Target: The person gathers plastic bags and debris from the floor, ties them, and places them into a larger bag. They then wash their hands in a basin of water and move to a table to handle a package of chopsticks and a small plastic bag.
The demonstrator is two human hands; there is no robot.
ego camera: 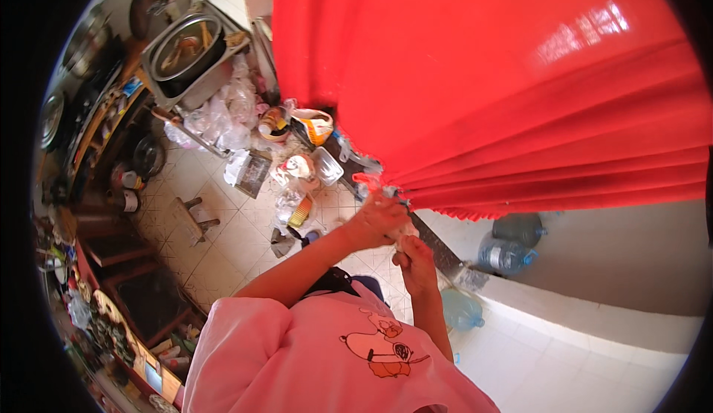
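Observation:
My left hand (381,221) reaches up from the left, just below the gathered lower edge of a red curtain (473,95). Its fingers are bent around a small pale thing (408,235), perhaps thin plastic or cloth. From below, my right hand (415,254) pinches the lower part of that thing between thumb and fingers. Beyond my left hand, bits of red plastic (366,179) and bluish plastic (356,157) lie along a dark ledge (440,240). The fingertips of my left hand are partly blurred, so their exact hold is unclear.
Clear plastic bags (223,112) and a clear tray (327,165) lie on the tiled floor beside a dustpan (255,174). A small wooden stool (188,221) stands at left, below a metal sink (192,92). Large water bottles (498,256) stand at right.

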